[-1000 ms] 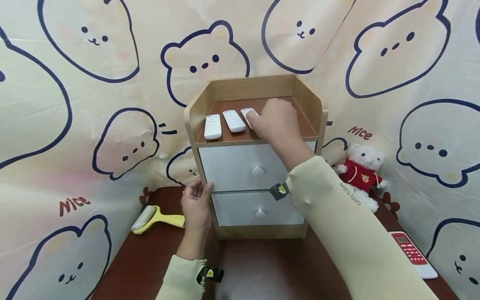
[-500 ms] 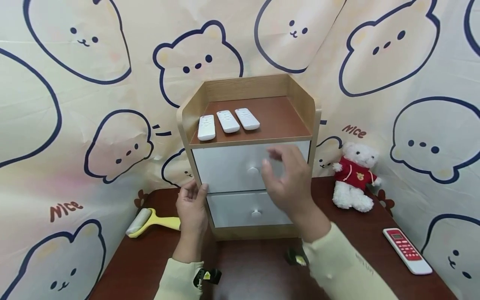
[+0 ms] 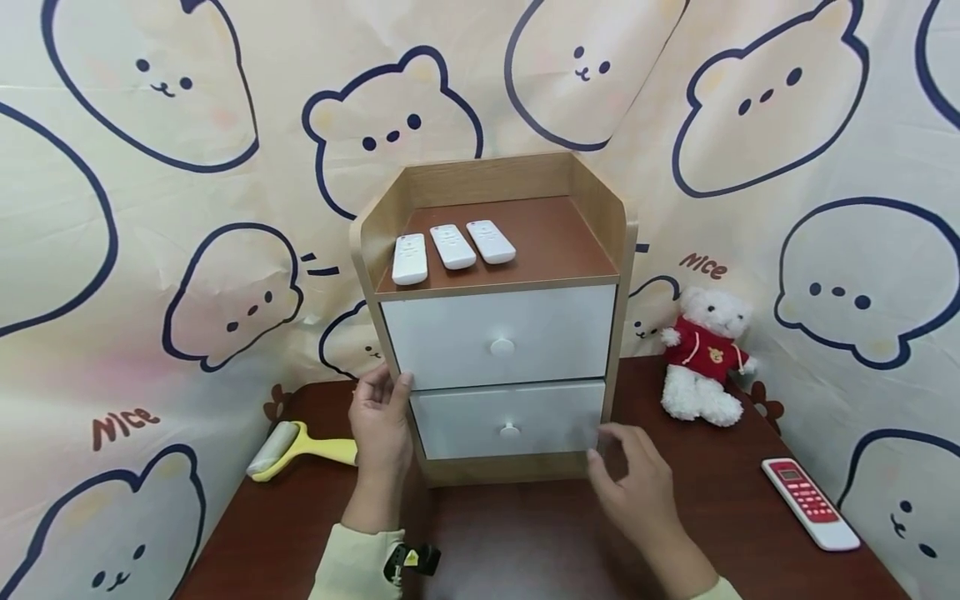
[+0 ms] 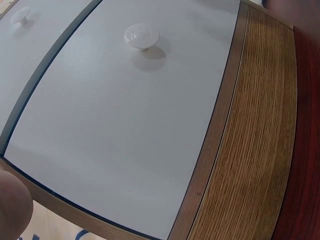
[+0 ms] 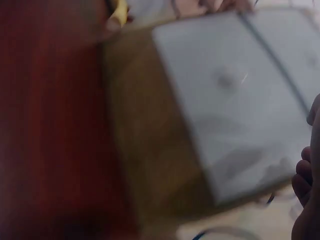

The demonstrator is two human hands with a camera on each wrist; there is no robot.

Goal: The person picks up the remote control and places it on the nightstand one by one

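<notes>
A small wooden drawer cabinet (image 3: 502,469) stands on the table, with an upper white drawer (image 3: 450,333) and a lower white drawer (image 3: 465,429), both closed. On its top shelf lie three white remote controls: the left one (image 3: 410,259), the middle one (image 3: 453,247) and the right one (image 3: 491,242). My left hand (image 3: 381,429) holds the cabinet's left side, thumb at the front edge and fingers curled along the side. Beside the lower right corner, my right hand (image 3: 637,492) has loosely bent fingers and holds nothing.
A yellow-handled lint roller (image 3: 300,450) lies left of the cabinet, partly behind the left hand. To the right sits a white teddy bear (image 3: 705,358) in a red hoodie. Nearer the right edge is a red and white remote control (image 3: 810,504). Bear-print fabric (image 3: 247,100) hangs behind.
My right hand has let go of the right-hand white remote control, leaving it on the shelf, and has moved down to the cabinet's lower right corner. The left hand keeps its place.
</notes>
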